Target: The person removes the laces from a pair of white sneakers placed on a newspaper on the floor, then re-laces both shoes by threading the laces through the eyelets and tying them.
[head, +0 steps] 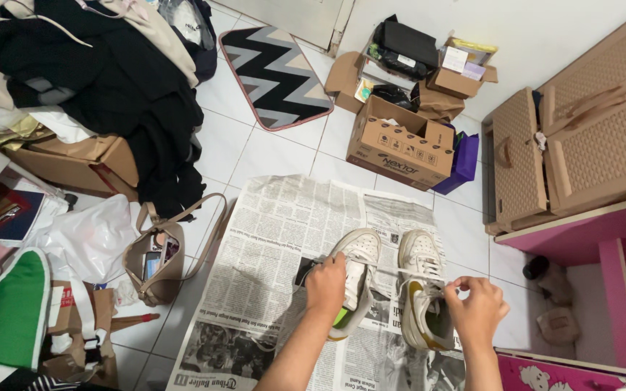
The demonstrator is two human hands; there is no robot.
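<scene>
**Shoes and lace on the floor sheet**

White tiled floor (269, 148), newspaper (269, 275) spread flat. Two white sneakers (393, 282) sit on its right half. Left hand (326, 284) is closed on the left shoe's lace end; right hand (476, 308) pinches a white lace (400, 269) drawn taut between them. A beige bag (157, 264) touches the paper's left edge; bare tiles lie beyond the far edge.

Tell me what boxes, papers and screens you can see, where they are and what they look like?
Brown cardboard box: beyond the newspaper, open, printed side.
Smaller cardboard box: near the wall, pale labels on top.
Newspaper: spread on the floor under the shoes, black and white.
Phone screen: inside the beige bag, left.
</scene>
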